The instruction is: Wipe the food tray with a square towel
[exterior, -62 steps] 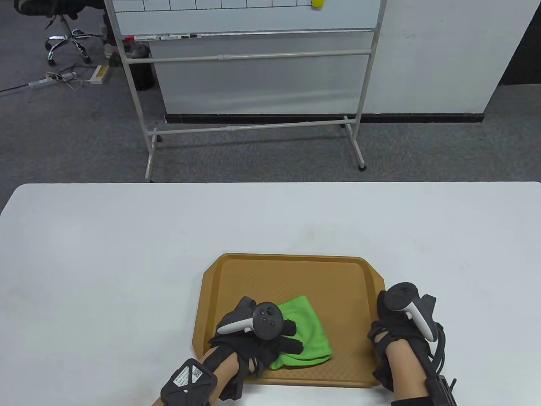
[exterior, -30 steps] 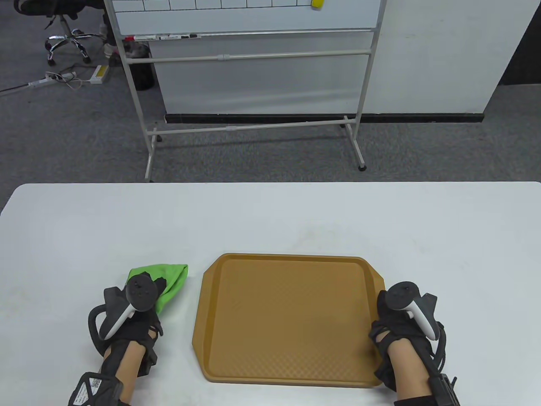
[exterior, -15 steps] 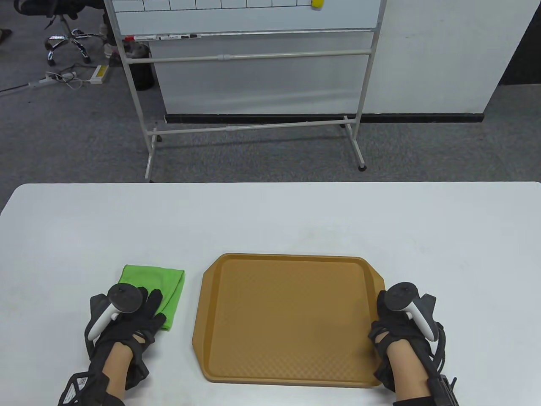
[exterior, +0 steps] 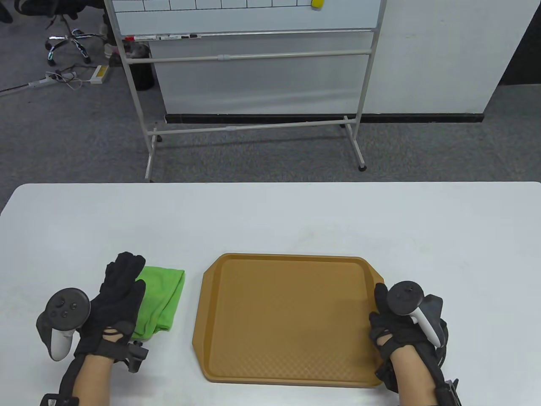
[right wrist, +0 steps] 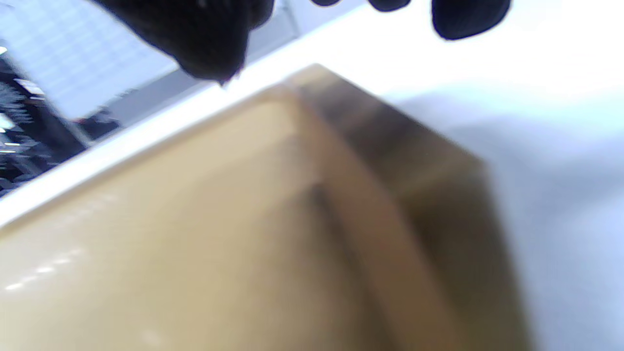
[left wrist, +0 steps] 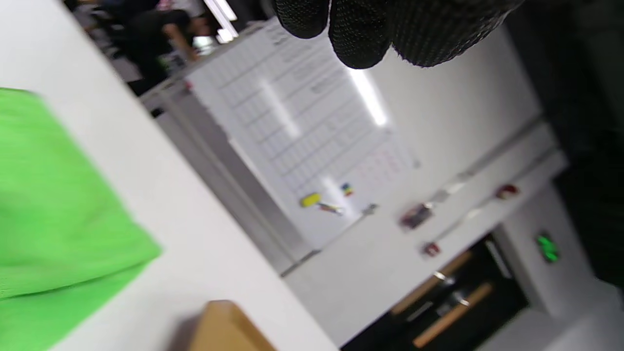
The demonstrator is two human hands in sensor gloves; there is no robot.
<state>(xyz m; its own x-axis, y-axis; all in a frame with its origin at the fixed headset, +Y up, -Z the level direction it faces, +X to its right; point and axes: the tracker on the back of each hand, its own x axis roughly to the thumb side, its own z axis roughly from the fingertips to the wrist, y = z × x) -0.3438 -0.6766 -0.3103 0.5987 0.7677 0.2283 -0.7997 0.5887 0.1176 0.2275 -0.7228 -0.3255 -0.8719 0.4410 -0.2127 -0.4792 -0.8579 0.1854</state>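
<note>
The brown food tray (exterior: 287,317) lies bare on the white table. The green square towel (exterior: 162,296) lies folded on the table just left of the tray. My left hand (exterior: 124,272) is open with its fingers stretched out over the towel's left edge, gripping nothing. In the left wrist view the towel (left wrist: 53,219) lies below the fingertips (left wrist: 360,34), and a tray corner (left wrist: 224,326) shows at the bottom. My right hand (exterior: 380,306) is at the tray's right rim. In the right wrist view its fingers (right wrist: 209,34) spread above the tray (right wrist: 219,234), apart from it.
The white table (exterior: 270,215) stretches behind and to both sides of the tray. A rolling whiteboard stand (exterior: 249,63) stands on the carpet beyond the table's far edge. An office chair base (exterior: 67,40) is at the far left.
My left hand carried the towel off the tray to the table on its left, laid it down and let go, then rolled outward. My right hand loosened at the tray's rim.
</note>
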